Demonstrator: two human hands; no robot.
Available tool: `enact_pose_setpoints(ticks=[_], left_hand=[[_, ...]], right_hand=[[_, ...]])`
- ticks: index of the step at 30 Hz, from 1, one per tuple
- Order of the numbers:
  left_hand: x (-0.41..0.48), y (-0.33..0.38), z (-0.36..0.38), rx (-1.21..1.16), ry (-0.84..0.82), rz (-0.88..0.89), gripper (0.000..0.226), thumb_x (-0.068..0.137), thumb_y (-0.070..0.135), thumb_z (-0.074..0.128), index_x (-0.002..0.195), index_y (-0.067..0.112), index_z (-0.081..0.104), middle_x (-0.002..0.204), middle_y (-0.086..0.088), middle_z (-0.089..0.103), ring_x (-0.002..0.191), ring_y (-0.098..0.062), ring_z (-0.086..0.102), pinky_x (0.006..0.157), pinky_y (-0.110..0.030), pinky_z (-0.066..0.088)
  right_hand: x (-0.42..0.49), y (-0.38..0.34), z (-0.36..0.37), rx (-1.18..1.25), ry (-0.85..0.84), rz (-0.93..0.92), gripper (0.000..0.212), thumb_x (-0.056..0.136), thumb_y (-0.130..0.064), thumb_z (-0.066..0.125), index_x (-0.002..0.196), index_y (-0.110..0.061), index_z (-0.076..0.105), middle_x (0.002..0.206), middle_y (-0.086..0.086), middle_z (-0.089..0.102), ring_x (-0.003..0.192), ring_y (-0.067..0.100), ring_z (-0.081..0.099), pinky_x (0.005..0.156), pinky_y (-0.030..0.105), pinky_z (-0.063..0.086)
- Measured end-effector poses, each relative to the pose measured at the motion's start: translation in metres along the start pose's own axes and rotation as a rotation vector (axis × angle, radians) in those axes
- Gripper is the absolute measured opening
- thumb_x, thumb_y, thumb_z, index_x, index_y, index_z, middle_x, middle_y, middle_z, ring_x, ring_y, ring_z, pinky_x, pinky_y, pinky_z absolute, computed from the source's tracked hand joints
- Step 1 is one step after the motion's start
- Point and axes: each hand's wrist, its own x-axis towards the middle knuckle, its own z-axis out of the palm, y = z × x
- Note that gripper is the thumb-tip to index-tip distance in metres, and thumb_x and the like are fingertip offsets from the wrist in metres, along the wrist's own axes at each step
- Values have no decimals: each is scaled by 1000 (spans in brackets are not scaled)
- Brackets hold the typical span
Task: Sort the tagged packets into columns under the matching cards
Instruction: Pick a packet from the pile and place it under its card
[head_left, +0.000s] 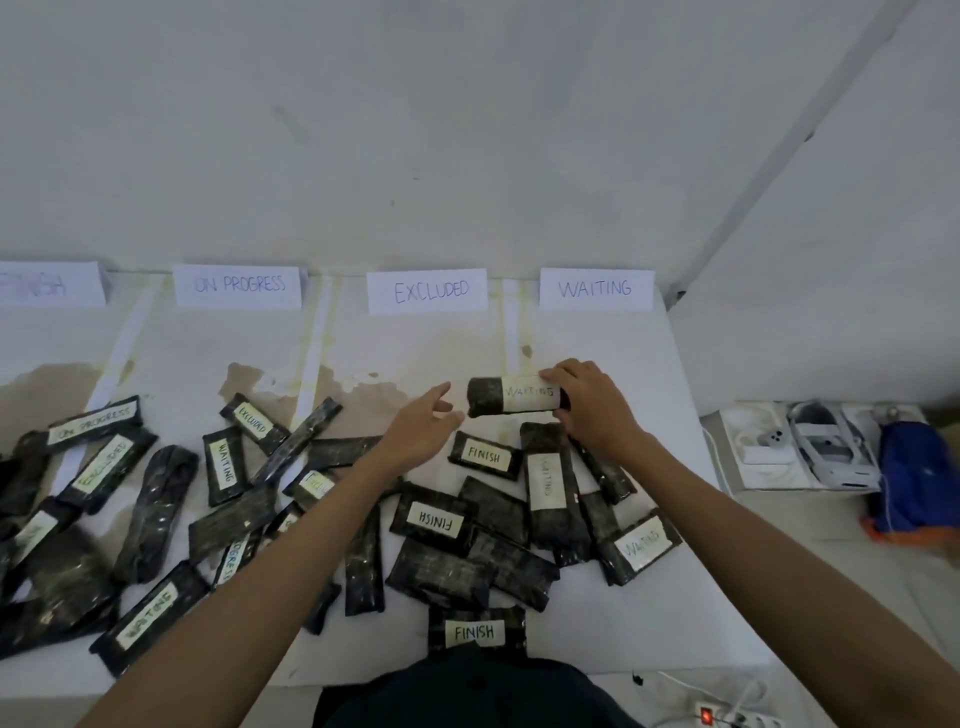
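Right hand (589, 410) out ahead, arm stretched over pile (467, 525), fingers and thumb curled round right end of WAITING packet (511, 397). Packet crosswise, tag up, straddling divider strip (511, 317) between EXCLUDED card (427, 291) and WAITING card (596, 289), well short of both. Lifted or resting on table (623, 353): can't tell. Left hand (423, 428) just beside packet's left end, fingers loosely extended, holding nothing, small gap to packet.

Pale wall (467, 130) behind a stained white table (649, 623), grey floor (857, 597) beside.
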Motion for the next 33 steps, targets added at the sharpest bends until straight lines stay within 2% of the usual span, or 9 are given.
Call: enact_pose_setpoints(ticks=[6, 10, 14, 17, 20, 25, 28, 31, 33], left_hand=[[63, 37, 44, 140, -7, 129, 55, 94, 24, 51, 144, 21, 29, 139, -5, 45, 125, -23, 44, 98, -29, 37], [112, 57, 79, 280, -3, 226, 56, 92, 20, 50, 144, 16, 29, 145, -9, 38, 134, -25, 34, 110, -37, 30], [153, 72, 107, 507, 55, 315, 58, 90, 19, 50, 145, 15, 29, 149, -10, 31, 135, -28, 30, 108, -40, 31], [181, 78, 121, 653, 123, 368, 61, 88, 18, 50, 145, 13, 28, 151, -11, 28, 138, -27, 25, 108, -42, 29], [201, 77, 131, 687, 171, 358, 63, 86, 18, 52, 144, 9, 28, 150, -15, 29, 138, -30, 25, 107, -44, 28], [211, 65, 135, 730, 59, 302, 59, 84, 19, 53, 140, 8, 35, 144, -14, 31, 130, -30, 32, 102, -42, 33], [207, 62, 132, 706, 62, 329, 60, 84, 17, 53, 141, 9, 35, 147, -14, 29, 133, -31, 30, 104, -44, 31], [195, 59, 126, 659, 65, 381, 55, 85, 14, 53, 139, 10, 40, 145, -14, 33, 132, -32, 32, 103, -45, 34], [181, 54, 122, 610, 11, 408, 48, 87, 13, 53, 134, 11, 45, 139, -14, 41, 129, -32, 36, 103, -44, 36]], right_hand=[[13, 94, -11, -42, 33, 186, 48, 73, -1, 71, 119, -6, 59, 114, 15, 60, 95, 36, 57, 77, 46, 49], [18, 147, -6, -36, 57, 281, 47, 71, 5, 68, 117, -4, 60, 111, 18, 61, 92, 39, 57, 76, 45, 47], [29, 189, 3, 5, 66, 343, 48, 73, 6, 65, 119, -3, 58, 115, 19, 59, 98, 39, 54, 82, 45, 47], [42, 213, 11, 31, 93, 346, 48, 77, 7, 62, 124, -3, 55, 119, 19, 56, 103, 38, 52, 87, 44, 46], [52, 230, 17, 52, 130, 325, 46, 78, 7, 61, 123, -1, 56, 118, 21, 57, 103, 39, 53, 87, 45, 47], [50, 236, 30, 55, 109, 239, 43, 75, 8, 65, 117, 1, 61, 111, 22, 63, 95, 42, 59, 85, 50, 48], [50, 238, 34, 40, 76, 266, 51, 76, 6, 64, 126, -3, 56, 123, 19, 59, 112, 40, 54, 101, 56, 38], [49, 235, 32, 22, 6, 275, 61, 77, 6, 61, 135, -7, 47, 139, 19, 47, 131, 39, 40, 110, 53, 28], [44, 223, 28, 35, 9, 294, 63, 77, 8, 59, 137, -7, 45, 143, 20, 43, 135, 39, 34, 112, 50, 24]])
